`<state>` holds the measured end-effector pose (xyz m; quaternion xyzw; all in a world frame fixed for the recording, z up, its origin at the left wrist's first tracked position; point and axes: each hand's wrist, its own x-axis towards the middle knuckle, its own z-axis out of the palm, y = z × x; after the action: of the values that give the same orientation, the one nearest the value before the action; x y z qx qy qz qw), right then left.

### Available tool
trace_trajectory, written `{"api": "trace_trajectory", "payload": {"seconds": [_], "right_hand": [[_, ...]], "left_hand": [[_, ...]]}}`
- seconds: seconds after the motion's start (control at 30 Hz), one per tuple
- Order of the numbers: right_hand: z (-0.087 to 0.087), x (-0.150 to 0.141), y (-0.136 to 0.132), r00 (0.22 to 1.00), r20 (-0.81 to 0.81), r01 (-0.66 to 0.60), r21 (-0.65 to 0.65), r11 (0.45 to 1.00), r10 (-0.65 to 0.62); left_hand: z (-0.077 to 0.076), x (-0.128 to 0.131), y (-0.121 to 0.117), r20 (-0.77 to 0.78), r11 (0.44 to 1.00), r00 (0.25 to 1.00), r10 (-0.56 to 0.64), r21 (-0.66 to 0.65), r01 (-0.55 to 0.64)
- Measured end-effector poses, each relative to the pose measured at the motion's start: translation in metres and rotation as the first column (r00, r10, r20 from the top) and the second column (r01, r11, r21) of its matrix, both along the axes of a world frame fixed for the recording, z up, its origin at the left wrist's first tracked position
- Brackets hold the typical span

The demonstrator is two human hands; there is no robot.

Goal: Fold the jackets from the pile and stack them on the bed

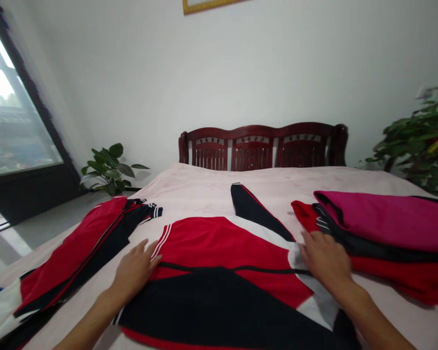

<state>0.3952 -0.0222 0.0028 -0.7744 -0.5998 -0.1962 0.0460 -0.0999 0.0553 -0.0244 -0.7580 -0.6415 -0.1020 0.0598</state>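
A red, white and navy track jacket (211, 248) lies spread sideways on the bed in front of me. One navy sleeve (255, 209) points away toward the headboard, and the other sleeve (219, 306) lies across the near side of the body. My left hand (135, 267) rests at the white-striped hem, its fingers apart and lying on the edge. At the opposite end, my right hand (326, 260) lies with its fingers stretched out on the white collar area (297, 257). Part of the collar is hidden under that hand.
Folded red and navy clothes (80, 253) lie to the left. On the right is a stack with a magenta garment (387, 221) on top. Pale pink bedding (197, 194) reaches the dark wooden headboard (253, 146). Leafy plants (111, 167) stand on both sides.
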Motion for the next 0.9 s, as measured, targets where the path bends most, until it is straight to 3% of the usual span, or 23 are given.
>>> {"api": "trace_trajectory", "payload": {"seconds": [0.07, 0.13, 0.2, 0.27, 0.33, 0.4, 0.53, 0.63, 0.73, 0.9], "right_hand": [[-0.001, -0.031, 0.02, 0.987, -0.025, -0.157, 0.038, 0.987, 0.158], [-0.012, -0.062, 0.04, 0.942, -0.118, -0.32, -0.026, 0.947, 0.315], [-0.031, -0.079, 0.058, 0.887, -0.226, -0.435, -0.119, 0.892, 0.403], [-0.049, -0.078, 0.071, 0.854, -0.306, -0.488, -0.188, 0.853, 0.421], [-0.063, -0.058, 0.08, 0.859, -0.332, -0.473, -0.226, 0.852, 0.389], [-0.069, -0.029, 0.085, 0.896, -0.307, -0.399, -0.242, 0.884, 0.321], [-0.061, 0.01, 0.093, 0.941, -0.306, -0.223, -0.23, 0.947, 0.147], [-0.045, 0.015, 0.104, 0.926, -0.373, -0.133, -0.183, 0.974, 0.056], [-0.03, 0.013, 0.124, 0.91, -0.411, 0.004, -0.134, 0.991, -0.059], [-0.022, 0.016, 0.168, 0.812, -0.52, 0.188, -0.196, 0.962, -0.265]], "left_hand": [[0.005, 0.046, 0.013, 0.029, 0.98, 0.98, -0.195, 0.037, 0.194], [0.003, 0.093, 0.025, 0.082, 0.914, 0.911, -0.404, -0.005, 0.406], [-0.005, 0.13, 0.037, 0.113, 0.851, 0.851, -0.512, -0.07, 0.521], [-0.016, 0.147, 0.048, 0.109, 0.827, 0.839, -0.533, -0.14, 0.544], [-0.026, 0.143, 0.061, 0.088, 0.842, 0.862, -0.499, -0.185, 0.507], [-0.032, 0.127, 0.073, 0.079, 0.872, 0.894, -0.441, -0.201, 0.447], [-0.026, 0.091, 0.095, 0.126, 0.909, 0.927, -0.353, -0.187, 0.372], [-0.012, 0.081, 0.112, 0.195, 0.929, 0.934, -0.301, -0.161, 0.333], [-0.001, 0.083, 0.133, 0.2, 0.973, 0.965, -0.172, -0.116, 0.198], [-0.001, 0.098, 0.171, 0.191, 0.99, 0.979, -0.077, -0.102, 0.098]]}}
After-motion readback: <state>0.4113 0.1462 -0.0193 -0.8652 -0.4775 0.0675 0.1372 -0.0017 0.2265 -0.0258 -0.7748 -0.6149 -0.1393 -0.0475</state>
